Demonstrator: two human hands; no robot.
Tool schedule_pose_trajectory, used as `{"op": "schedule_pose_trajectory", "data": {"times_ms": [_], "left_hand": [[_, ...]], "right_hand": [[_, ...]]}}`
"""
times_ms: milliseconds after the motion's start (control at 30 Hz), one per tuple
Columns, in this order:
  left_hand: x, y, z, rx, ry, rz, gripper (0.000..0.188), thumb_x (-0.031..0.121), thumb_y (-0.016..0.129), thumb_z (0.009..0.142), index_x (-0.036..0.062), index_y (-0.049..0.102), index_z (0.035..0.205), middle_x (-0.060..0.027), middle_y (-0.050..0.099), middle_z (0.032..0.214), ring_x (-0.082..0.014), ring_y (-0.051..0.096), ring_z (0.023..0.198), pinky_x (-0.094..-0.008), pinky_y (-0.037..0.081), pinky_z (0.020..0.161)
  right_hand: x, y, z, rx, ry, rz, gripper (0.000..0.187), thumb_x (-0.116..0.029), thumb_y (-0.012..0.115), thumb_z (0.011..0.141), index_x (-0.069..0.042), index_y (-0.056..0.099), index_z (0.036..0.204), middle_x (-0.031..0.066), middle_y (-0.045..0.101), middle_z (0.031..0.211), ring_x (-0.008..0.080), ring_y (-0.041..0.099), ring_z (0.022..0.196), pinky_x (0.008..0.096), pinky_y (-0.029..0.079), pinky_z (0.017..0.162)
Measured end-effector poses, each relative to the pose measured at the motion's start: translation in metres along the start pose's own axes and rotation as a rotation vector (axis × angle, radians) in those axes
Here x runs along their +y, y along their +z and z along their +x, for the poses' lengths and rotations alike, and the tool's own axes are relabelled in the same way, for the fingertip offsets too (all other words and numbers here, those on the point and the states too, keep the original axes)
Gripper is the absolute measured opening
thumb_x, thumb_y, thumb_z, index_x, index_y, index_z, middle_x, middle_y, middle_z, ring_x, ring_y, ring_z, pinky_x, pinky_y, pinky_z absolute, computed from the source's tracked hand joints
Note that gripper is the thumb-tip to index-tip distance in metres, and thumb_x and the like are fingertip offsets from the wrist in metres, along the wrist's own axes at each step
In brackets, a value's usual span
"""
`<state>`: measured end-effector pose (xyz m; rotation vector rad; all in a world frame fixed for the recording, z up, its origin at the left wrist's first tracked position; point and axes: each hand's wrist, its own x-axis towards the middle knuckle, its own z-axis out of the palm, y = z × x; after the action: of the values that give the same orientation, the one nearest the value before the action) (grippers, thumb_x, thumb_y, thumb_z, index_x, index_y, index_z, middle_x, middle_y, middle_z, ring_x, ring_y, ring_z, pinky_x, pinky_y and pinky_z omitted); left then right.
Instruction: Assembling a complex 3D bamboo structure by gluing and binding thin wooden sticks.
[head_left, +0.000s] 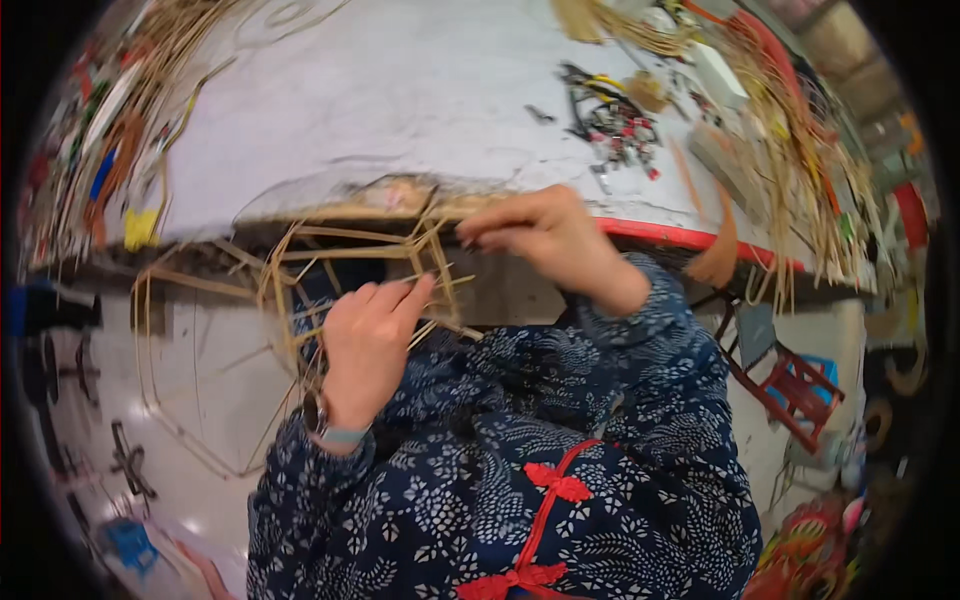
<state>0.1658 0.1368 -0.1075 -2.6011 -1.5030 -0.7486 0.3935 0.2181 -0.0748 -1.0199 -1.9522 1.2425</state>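
Observation:
A framework of thin bamboo strips (pixel 345 231), tied into an angular open cage, lies across my lap against the table's near edge. My left hand (pixel 368 335) is closed on the framework's near side, its index finger stretched toward the right end. A larger many-sided loop of strips (pixel 147 345) hangs out on the left over the floor. Just right of the cage's end, my right hand (pixel 555 245) is raised with its fingers pinched together. Something small and dark shows at those fingertips, too blurred to name. The right hand appears apart from the strips.
The white-topped table (pixel 400 100) has a worn front edge with a red strip (pixel 660 234). On it lie a pile of small clips (pixel 620 130), bundles of strips at both sides, and a yellow piece (pixel 140 228). A dark red stool (pixel 800 395) stands at right.

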Motion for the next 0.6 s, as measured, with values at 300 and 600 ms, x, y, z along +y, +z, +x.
{"op": "schedule_pose_trajectory", "data": {"times_ms": [300, 600], "left_hand": [[0.027, -0.028, -0.003, -0.062, -0.038, 0.051, 0.038, 0.002, 0.058, 0.078, 0.0024, 0.066, 0.115, -0.0086, 0.064, 0.106, -0.0242, 0.059, 0.097, -0.0446, 0.042, 0.096], [0.026, -0.015, -0.017, -0.079, -0.055, -0.069, 0.038, -0.002, 0.059, 0.078, -0.0043, 0.062, 0.115, -0.0167, 0.061, 0.114, -0.0295, 0.058, 0.11, -0.0509, 0.037, 0.108]], "right_hand": [[0.115, -0.107, 0.031, 0.694, -0.06, -0.371, 0.023, -0.005, 0.063, 0.091, 0.001, 0.07, 0.112, 0.0094, 0.073, 0.101, 0.0152, 0.068, 0.088, 0.03, 0.055, 0.078], [0.129, -0.193, -0.079, 0.805, 0.466, -1.153, 0.022, -0.018, 0.072, 0.078, -0.003, 0.073, 0.094, 0.0164, 0.07, 0.079, 0.0289, 0.07, 0.078, 0.0367, 0.053, 0.072]]}}
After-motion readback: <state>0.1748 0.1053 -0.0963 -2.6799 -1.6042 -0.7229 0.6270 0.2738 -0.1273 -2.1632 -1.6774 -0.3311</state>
